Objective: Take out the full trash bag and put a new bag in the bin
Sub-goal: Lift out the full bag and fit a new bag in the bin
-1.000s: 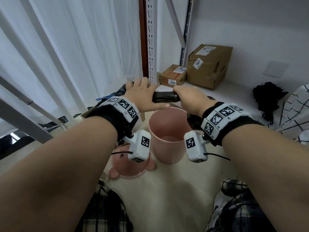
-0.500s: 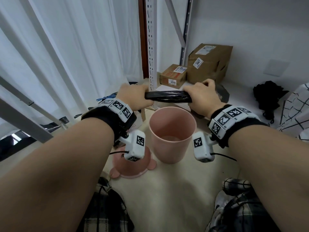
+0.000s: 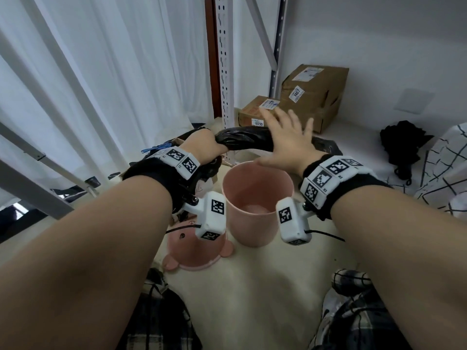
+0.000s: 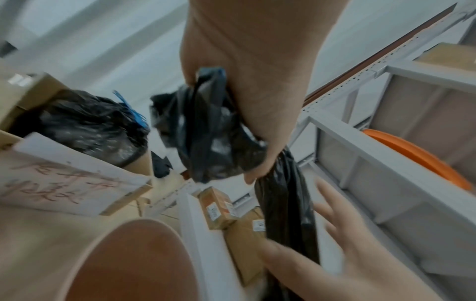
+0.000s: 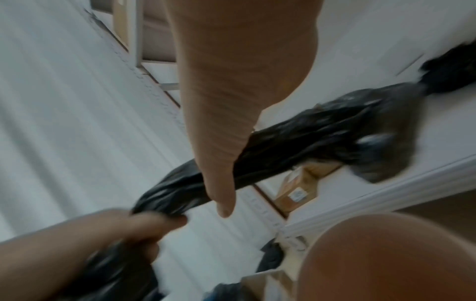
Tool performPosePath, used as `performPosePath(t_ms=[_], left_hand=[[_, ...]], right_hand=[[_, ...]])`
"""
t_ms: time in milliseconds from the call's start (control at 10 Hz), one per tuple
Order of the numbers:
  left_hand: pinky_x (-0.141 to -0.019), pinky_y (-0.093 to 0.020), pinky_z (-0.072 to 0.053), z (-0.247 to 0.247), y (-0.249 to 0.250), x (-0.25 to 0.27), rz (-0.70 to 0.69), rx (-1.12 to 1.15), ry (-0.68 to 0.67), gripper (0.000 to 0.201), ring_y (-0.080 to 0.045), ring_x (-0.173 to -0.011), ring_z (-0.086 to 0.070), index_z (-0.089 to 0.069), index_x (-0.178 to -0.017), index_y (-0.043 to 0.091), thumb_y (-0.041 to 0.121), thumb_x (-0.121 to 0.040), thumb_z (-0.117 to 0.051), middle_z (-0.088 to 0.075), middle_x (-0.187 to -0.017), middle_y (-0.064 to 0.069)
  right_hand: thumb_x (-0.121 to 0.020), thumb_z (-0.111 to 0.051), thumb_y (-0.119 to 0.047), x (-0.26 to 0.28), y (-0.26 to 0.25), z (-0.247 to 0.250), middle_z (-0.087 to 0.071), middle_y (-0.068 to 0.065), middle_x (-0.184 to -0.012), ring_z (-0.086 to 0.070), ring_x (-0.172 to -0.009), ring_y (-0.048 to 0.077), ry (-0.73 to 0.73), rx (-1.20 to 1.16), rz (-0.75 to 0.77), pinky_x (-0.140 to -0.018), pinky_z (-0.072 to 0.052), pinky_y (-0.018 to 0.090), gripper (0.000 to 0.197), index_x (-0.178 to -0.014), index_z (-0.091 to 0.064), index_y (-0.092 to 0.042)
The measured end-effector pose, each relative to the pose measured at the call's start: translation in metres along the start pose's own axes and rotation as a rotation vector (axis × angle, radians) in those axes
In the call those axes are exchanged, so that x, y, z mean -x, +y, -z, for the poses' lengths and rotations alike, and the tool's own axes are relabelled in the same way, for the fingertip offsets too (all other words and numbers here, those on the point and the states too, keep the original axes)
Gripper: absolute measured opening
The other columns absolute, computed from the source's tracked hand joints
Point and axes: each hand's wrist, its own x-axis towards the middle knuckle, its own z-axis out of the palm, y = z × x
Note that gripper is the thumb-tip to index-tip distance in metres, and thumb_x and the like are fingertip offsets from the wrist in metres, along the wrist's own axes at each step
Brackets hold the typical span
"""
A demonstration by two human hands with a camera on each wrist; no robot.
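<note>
White curtains (image 3: 101,72) fill my left side and a perforated metal shelving upright (image 3: 225,59) stands straight ahead, with two cardboard parcels (image 3: 313,94) against the wall behind it. I mention them because they hem in the small patch of floor (image 3: 265,286) where I work, so everything stays close in front of me.

The full trash bag (image 4: 92,126), black and bulging, sits in an open cardboard box (image 4: 77,183) off to my left, clear of the bin. That tells me the first half of the job looks done.

The pink bin (image 3: 255,198) stands upright on the floor between my forearms, with no liner in it, its mouth directly under my hands so the new bag can drop straight in. Its pink lid (image 3: 194,251) lies on the floor touching the bin's left side, out of the way of the opening.

The new bag (image 3: 247,141) is a twisted black rope of plastic held level above the bin's far rim. My left hand (image 3: 202,145) is closed tight around one bunched end, anchoring it. My right hand (image 3: 288,140) is spread wide, fingers straight, palm resting against the bag's other stretch without gripping. I judge I am running the flat palm along the plastic to loosen the twist and find the open edge before spreading it over the rim.
</note>
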Motion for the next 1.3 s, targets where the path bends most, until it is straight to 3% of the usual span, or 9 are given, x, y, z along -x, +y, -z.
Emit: performPosePath(t_ms=[100, 200, 300, 600, 800, 900, 1000, 1100, 1300], left_hand=[[-0.065, -0.028, -0.043, 0.005, 0.013, 0.002, -0.069, 0.176, -0.043, 0.022, -0.023, -0.07, -0.055, -0.063, -0.086, -0.002, 0.02, -0.082, -0.064, -0.058, -0.075, -0.012], [-0.06, -0.022, -0.045, 0.013, 0.019, 0.009, -0.115, 0.33, 0.013, 0.01, -0.018, -0.064, -0.055, -0.063, -0.083, 0.001, 0.012, -0.082, -0.063, -0.058, -0.07, -0.008], [-0.059, -0.017, -0.047, 0.023, 0.016, 0.019, -0.106, 0.582, 0.137, 0.006, -0.007, -0.056, -0.056, -0.064, -0.085, 0.005, 0.004, -0.082, -0.059, -0.058, -0.067, -0.003], [-0.067, -0.032, -0.047, 0.029, 0.012, 0.02, -0.159, 0.622, 0.17, 0.021, -0.018, -0.068, -0.056, -0.058, -0.102, -0.002, 0.003, -0.081, -0.06, -0.058, -0.079, -0.008], [-0.063, -0.025, -0.043, 0.002, 0.006, -0.001, 0.051, 0.468, -0.084, 0.049, -0.02, -0.081, -0.058, -0.042, -0.119, 0.006, 0.027, -0.08, -0.065, -0.056, -0.089, -0.005], [-0.071, -0.03, -0.046, -0.012, 0.006, -0.013, 0.174, 0.407, -0.098, 0.06, -0.022, -0.083, -0.057, -0.034, -0.129, 0.01, 0.036, -0.08, -0.058, -0.059, -0.097, -0.011], [-0.074, -0.036, -0.053, -0.018, 0.015, -0.029, 0.218, 0.456, -0.112, 0.041, -0.032, -0.079, -0.063, -0.049, -0.111, 0.012, 0.035, -0.078, -0.051, -0.063, -0.09, -0.02], [-0.067, -0.03, -0.045, -0.027, 0.02, -0.045, 0.256, 0.511, -0.193, 0.016, -0.023, -0.063, -0.052, -0.053, -0.074, 0.012, 0.021, -0.085, -0.046, -0.053, -0.067, -0.006], [-0.094, -0.043, -0.05, -0.073, -0.006, -0.075, 0.195, 0.429, -0.207, 0.004, -0.023, -0.087, -0.056, -0.059, -0.083, 0.021, 0.022, -0.085, -0.063, -0.059, -0.09, -0.004]], right_hand=[[-0.076, -0.068, -0.045, -0.01, -0.02, 0.0, -0.029, 0.002, -0.153, -0.021, -0.144, 0.028, -0.001, -0.043, 0.121, -0.115, -0.01, 0.059, 0.096, -0.149, -0.008, -0.034], [-0.088, -0.052, -0.034, -0.013, -0.022, 0.001, -0.059, 0.006, -0.122, -0.046, -0.118, 0.03, 0.048, 0.16, 0.057, -0.097, -0.036, 0.044, 0.039, -0.127, -0.052, -0.024], [-0.093, -0.045, -0.023, -0.013, -0.018, 0.002, -0.064, 0.013, -0.105, -0.058, -0.1, 0.033, 0.037, 0.076, -0.069, -0.074, -0.043, 0.034, 0.027, -0.105, -0.065, -0.01], [-0.093, -0.046, 0.002, -0.016, -0.017, -0.005, -0.058, 0.013, -0.099, -0.059, -0.099, 0.029, -0.044, -1.142, -0.22, -0.089, -0.053, 0.04, 0.02, -0.092, -0.056, -0.016], [-0.088, -0.061, -0.012, -0.015, 0.006, -0.023, -0.041, 0.006, -0.116, -0.056, -0.106, 0.031, -0.316, -0.811, -0.384, -0.079, -0.055, 0.045, 0.085, -0.149, -0.003, -0.027], [-0.089, -0.058, -0.016, -0.021, 0.015, -0.027, -0.048, 0.009, -0.11, -0.057, -0.094, 0.027, -0.319, -0.742, -0.399, -0.063, -0.052, 0.034, 0.085, -0.15, 0.0, -0.026], [-0.088, -0.056, -0.013, -0.033, 0.028, -0.036, -0.055, 0.008, -0.089, -0.057, -0.086, 0.024, -0.267, -0.783, -0.379, -0.072, -0.05, 0.037, 0.076, -0.149, -0.013, -0.022], [-0.089, -0.056, -0.012, -0.036, 0.036, -0.043, -0.057, 0.009, -0.097, -0.057, -0.091, 0.024, -0.282, -0.799, -0.356, -0.085, -0.052, 0.041, 0.061, -0.144, -0.03, -0.017], [-0.081, -0.067, -0.043, -0.039, 0.034, -0.054, -0.057, 0.003, -0.114, -0.064, -0.101, 0.023, -0.475, -1.041, -0.278, -0.09, -0.054, 0.044, 0.07, -0.139, -0.032, -0.025]])
